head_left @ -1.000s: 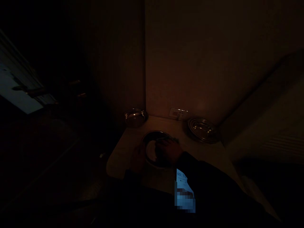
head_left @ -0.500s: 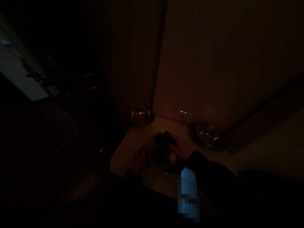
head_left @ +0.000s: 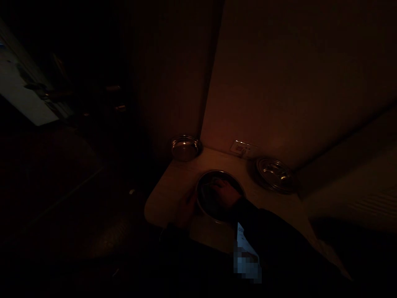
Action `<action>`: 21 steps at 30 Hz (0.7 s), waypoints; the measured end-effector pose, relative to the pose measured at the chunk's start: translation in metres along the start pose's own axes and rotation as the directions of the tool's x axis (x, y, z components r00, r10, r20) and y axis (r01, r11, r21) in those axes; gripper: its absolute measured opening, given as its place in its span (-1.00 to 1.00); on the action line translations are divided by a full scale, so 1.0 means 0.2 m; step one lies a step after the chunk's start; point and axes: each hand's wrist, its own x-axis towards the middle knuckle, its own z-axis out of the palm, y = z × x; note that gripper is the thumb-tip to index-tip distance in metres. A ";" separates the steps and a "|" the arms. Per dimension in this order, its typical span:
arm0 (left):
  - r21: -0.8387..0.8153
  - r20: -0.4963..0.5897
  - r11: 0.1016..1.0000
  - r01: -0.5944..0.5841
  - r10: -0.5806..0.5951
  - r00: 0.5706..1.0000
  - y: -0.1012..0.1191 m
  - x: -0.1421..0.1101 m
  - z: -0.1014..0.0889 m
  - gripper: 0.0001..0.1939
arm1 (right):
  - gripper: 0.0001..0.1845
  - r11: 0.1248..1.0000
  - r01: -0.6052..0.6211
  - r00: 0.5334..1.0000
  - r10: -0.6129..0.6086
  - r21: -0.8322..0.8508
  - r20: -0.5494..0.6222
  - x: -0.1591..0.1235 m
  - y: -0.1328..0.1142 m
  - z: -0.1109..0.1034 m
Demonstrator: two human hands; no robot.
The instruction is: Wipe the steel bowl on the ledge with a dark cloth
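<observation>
In the dim light a round metal dish (head_left: 221,171) stands on the small pale table (head_left: 164,194). My left hand (head_left: 186,205) is at its left side, closed against the rim, with the fingers mostly in shadow. Reaching down inside the dish, my right hand (head_left: 227,193) presses bent fingers onto a dark, cloth-like thing (head_left: 207,199). Its shape is hard to make out, and the hand and sleeve cover part of it.
A shiny round metal bowl (head_left: 185,148) sits at the table's back left corner. Stacked compartment plates (head_left: 274,174) lie at the right, beside a wall socket (head_left: 242,148). Walls rise behind. Below my right sleeve glows a phone screen (head_left: 246,248); a pale speck (head_left: 132,191) is on the floor.
My right hand has moved down and left, from the dish's upper right edge into its middle. The dark bundle now lies lower and flatter. My sleeve covers more of the phone screen.
</observation>
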 end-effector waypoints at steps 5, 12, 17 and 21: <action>0.053 -0.025 0.998 -0.039 0.040 0.999 0.00 0.01 0.00 -0.59 | -0.54 0.950 0.289 0.954 -0.297 0.119 0.049 -0.02 -0.07 0.00; 0.130 0.033 0.986 -0.100 0.096 0.995 0.06 -0.02 0.01 -0.60 | -0.63 0.971 -0.225 0.974 0.221 -0.087 -0.053 0.10 0.03 -0.03; 0.138 -0.033 0.987 -0.078 0.083 0.996 0.03 0.00 0.01 -0.59 | -0.51 0.968 -0.008 0.992 0.039 0.251 -0.122 0.07 -0.11 0.02; 0.171 -0.075 0.985 -0.015 0.028 0.997 0.01 0.02 -0.01 -0.61 | -0.48 0.861 0.196 0.975 -0.121 0.470 -0.185 0.00 -0.17 0.06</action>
